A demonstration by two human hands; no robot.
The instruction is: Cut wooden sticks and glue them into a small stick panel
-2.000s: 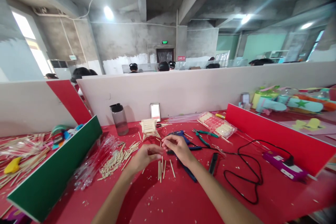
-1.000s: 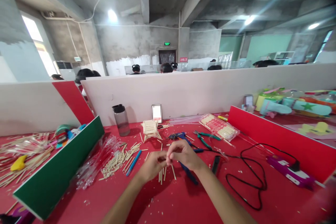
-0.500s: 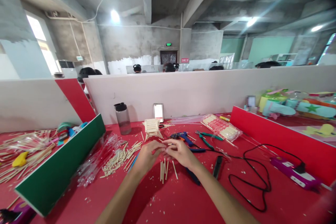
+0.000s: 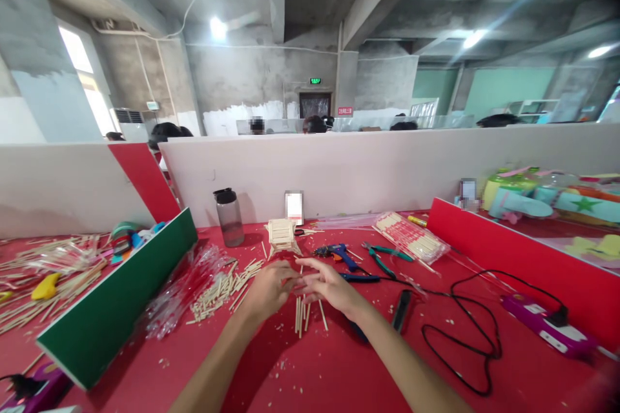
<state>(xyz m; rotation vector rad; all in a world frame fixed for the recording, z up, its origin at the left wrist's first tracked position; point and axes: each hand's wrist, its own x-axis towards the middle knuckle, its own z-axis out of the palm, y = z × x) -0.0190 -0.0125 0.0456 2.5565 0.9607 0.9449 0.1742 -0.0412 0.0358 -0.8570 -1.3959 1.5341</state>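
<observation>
Both hands meet over the red table, just in front of a small structure built of wooden sticks [image 4: 281, 236]. My left hand [image 4: 271, 287] has its fingers curled together; whatever lies between them is hidden. My right hand [image 4: 332, 285] reaches across from the other side, fingers stretched out and apart, its fingertips close to the left ones. Below the hands lie several short wooden sticks [image 4: 301, 319]. A heap of cut sticks [image 4: 220, 293] spreads to the left of my left hand. Beyond my right hand rests a blue glue gun [image 4: 345, 257].
Green-handled pliers [image 4: 387, 253], a bag of sticks [image 4: 411, 235] and a black cable [image 4: 465, 293] running to a purple power strip [image 4: 547, 326] lie on the right. A bottle [image 4: 228, 218] and a phone [image 4: 294, 208] stand at the back. Green [image 4: 119, 297] and red [image 4: 523, 251] dividers flank the space.
My right hand's fingers have spread and straightened. My left hand has shifted slightly left and stays curled. The whole view has turned a little to the left.
</observation>
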